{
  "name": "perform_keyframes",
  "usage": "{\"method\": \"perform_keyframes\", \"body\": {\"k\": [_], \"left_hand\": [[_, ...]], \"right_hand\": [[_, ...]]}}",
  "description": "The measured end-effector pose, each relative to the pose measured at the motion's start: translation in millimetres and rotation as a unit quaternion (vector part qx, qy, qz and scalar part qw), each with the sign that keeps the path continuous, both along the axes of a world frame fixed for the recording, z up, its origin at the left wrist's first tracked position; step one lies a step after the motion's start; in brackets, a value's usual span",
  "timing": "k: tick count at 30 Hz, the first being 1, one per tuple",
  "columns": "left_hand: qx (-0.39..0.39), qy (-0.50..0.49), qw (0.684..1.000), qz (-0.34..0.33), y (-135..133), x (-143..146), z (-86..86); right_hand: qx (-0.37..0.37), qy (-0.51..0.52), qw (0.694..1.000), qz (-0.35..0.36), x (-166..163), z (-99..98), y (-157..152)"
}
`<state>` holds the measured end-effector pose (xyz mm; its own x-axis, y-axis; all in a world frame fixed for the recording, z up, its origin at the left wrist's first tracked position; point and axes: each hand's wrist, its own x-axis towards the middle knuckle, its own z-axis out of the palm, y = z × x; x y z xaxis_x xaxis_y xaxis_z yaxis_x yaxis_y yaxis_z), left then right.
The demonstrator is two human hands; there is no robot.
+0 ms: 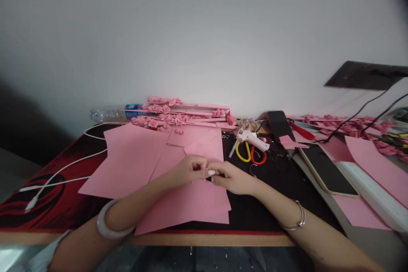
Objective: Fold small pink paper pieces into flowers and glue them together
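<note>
Above sheets of pink paper (191, 210), my left hand (190, 171) and my right hand (231, 177) meet with fingertips touching. Both are closed in a pinch. What they pinch is small and mostly hidden by the fingers; I cannot make it out. Another large pink sheet (127, 157) lies under and left of my left forearm. Smaller pink pieces (199, 136) lie just beyond the hands. Right of them, a pale pink glue gun (253, 139) rests over scissors with one yellow handle (243, 153) and one red handle (259, 157).
Pink paper flowers on stems (178, 114) lie along the wall beside a clear plastic bottle (108, 114). White cables (63, 170) cross the mat's left side. At right are a phone (331, 170), a white ridged strip (372, 195), more pink flowers (338, 123) and dark cords (353, 114).
</note>
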<state>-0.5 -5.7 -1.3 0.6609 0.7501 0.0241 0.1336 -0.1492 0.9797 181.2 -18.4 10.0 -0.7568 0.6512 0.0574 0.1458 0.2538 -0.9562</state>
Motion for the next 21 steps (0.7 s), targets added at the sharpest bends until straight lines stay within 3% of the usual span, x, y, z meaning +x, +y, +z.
{"method": "perform_keyframes", "body": {"k": [6,10,14,21], "left_hand": [[-0.037,-0.004,0.999,0.012,0.7,-1.3,-0.1],[0.003,0.013,1.0,0.025,-0.6,-1.4,0.7],[0.016,0.017,0.999,0.024,-0.3,-2.1,0.6],[-0.068,-0.019,0.997,-0.028,5.1,-6.6,-2.8]], "right_hand": [[-0.086,0.056,0.995,0.008,-2.2,-2.0,-0.7],[-0.113,0.063,0.991,-0.024,2.2,-12.2,2.9],[-0.116,0.058,0.991,-0.028,3.8,-15.2,4.1],[-0.089,0.041,0.995,-0.028,2.9,-9.8,3.2]]}}
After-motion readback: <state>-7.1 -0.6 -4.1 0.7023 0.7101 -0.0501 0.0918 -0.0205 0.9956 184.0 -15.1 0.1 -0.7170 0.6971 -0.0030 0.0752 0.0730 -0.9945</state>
